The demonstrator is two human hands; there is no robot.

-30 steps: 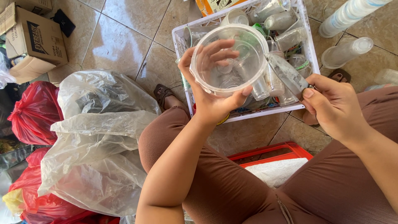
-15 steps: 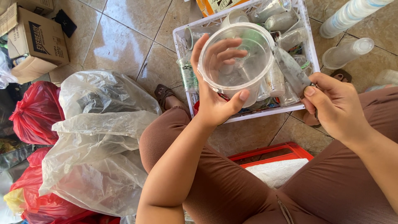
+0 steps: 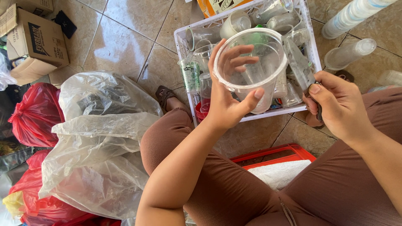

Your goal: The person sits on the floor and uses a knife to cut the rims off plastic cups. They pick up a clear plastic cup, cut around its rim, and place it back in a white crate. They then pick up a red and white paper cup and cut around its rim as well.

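The left hand point(image 3: 228, 98) is closed around a clear plastic cup point(image 3: 251, 62), thumb pressed to the near wall and fingers curled round the far side, showing through the plastic. The cup is tipped with its open mouth toward the camera, a hold that exposes the interior to view; it appears empty. It hangs above a white slatted crate point(image 3: 184, 39) lying directly beyond the hand. The crate holds many more clear cups, lying and standing at mixed angles, some nested. The right hand point(image 3: 339, 104), to the right of the cup and apart from it, is closed on a dark slim item point(image 3: 319, 112) whose kind cannot be told; a strip of clear plastic point(image 3: 298, 62) rises from that grip. Beyond the right hand, stacked cups point(image 3: 349, 52) lie on the tiled floor. Left of the left forearm sit clear plastic bags point(image 3: 96, 138) with unclear contents, red bags point(image 3: 35, 113) beyond them.
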